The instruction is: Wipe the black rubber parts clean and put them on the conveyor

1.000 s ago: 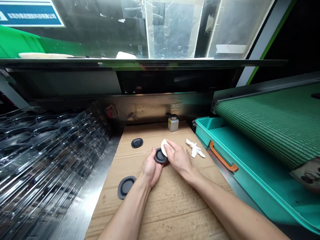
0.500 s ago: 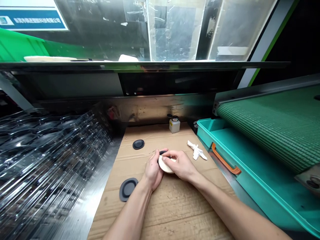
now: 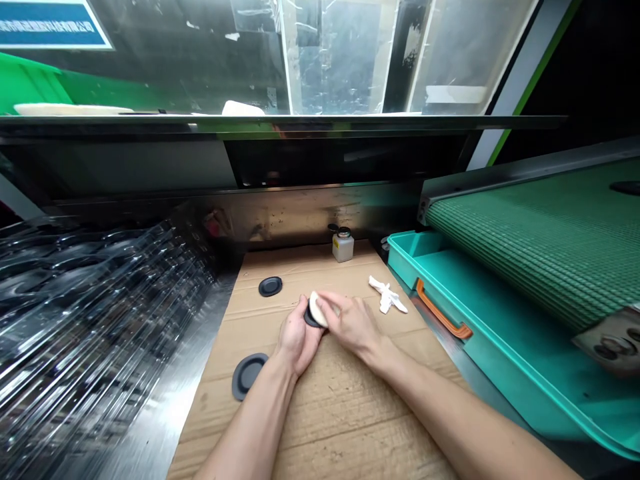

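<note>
Over the cardboard sheet (image 3: 350,413), my left hand (image 3: 297,339) is closed round a small black oval piece (image 3: 311,316). My right hand (image 3: 353,325) pinches a cream-white pad (image 3: 317,309), tilted on edge against the black piece. To the left lie a black oval part (image 3: 271,287) and a larger dark grey oval part (image 3: 249,375), the latter beside my left forearm. A white crumpled cloth (image 3: 387,295) lies right of my hands. Behind them stands a small bottle (image 3: 343,247) with a dark top.
Stacked clear plastic trays (image 3: 100,320) fill the left side. At the right are a teal bin (image 3: 500,340) with an orange handle (image 3: 443,313) and a green conveyor belt (image 3: 540,233) above it. A metal shelf edge (image 3: 300,125) crosses the back.
The cream-white pad has turned from lying nearly flat to standing tilted, and more of the black piece shows in my left hand. The whole view has shifted slightly.
</note>
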The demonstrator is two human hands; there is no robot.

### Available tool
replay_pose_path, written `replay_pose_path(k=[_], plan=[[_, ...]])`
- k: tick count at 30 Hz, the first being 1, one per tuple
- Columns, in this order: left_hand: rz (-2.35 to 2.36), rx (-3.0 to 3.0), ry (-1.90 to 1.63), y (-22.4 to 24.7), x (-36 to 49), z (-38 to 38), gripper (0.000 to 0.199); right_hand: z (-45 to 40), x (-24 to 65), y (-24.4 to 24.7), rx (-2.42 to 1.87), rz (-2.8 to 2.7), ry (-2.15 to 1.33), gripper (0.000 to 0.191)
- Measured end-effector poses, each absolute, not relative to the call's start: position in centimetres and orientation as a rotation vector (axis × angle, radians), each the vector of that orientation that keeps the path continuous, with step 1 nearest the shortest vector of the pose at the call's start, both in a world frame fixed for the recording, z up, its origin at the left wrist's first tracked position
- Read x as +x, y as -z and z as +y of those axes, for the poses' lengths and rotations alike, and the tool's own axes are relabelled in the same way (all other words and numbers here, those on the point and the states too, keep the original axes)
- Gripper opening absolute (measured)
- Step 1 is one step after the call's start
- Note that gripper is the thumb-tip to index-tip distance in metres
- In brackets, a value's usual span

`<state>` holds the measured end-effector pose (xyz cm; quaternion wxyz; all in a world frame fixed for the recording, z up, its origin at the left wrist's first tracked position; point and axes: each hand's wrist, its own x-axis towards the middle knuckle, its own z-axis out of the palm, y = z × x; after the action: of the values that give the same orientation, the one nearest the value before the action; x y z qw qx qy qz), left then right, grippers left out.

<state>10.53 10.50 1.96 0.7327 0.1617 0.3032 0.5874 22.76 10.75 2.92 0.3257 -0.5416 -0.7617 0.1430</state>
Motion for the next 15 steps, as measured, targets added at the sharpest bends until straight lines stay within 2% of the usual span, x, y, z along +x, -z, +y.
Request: replay_pose_path(k=[2,5,10,15], plan=[[0.686,0.365,-1.315,-1.99,10.61,10.5,0.034,10.68,22.6,-3.03,-1.584,-1.955,-0.235,0.038],[0.697,0.347,-1.303,-1.97,10.71,10.5,0.033,10.38,22.51,-3.03,-1.605,-2.065,-0.153,0.04],[0.695,0.382,-1.328,-2.02,10.76,10.53,0.036,10.32,22.24,-3.14,-1.796,-1.98,-0.167,0.043],[0.694,0.381,-1.279,-2.05,10.77,10.5,0.037,10.4,22.07,-3.16,-1.697,-2.032,-0.229,0.042]])
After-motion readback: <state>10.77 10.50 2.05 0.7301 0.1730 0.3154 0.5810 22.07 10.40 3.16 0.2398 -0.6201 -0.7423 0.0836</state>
